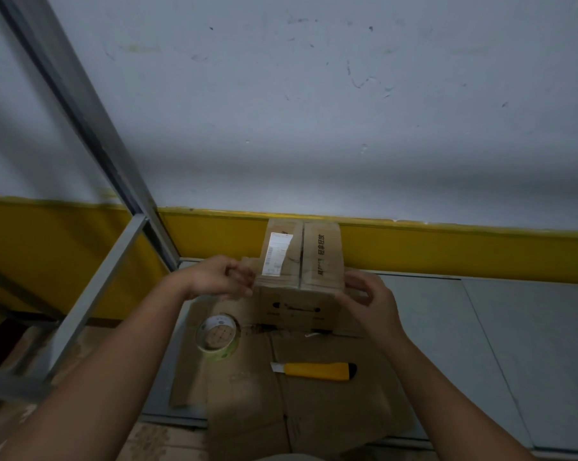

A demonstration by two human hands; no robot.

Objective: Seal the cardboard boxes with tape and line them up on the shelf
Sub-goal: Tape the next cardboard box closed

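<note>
Between left hand and right hand stands box.

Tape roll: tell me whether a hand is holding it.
No, the tape roll lies on flat cardboard; the left hand and right hand are at the box.

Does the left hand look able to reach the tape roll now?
Probably yes. The tape roll lies uncovered just nearer than the left hand, nothing between them; that hand must first release the box.
</note>
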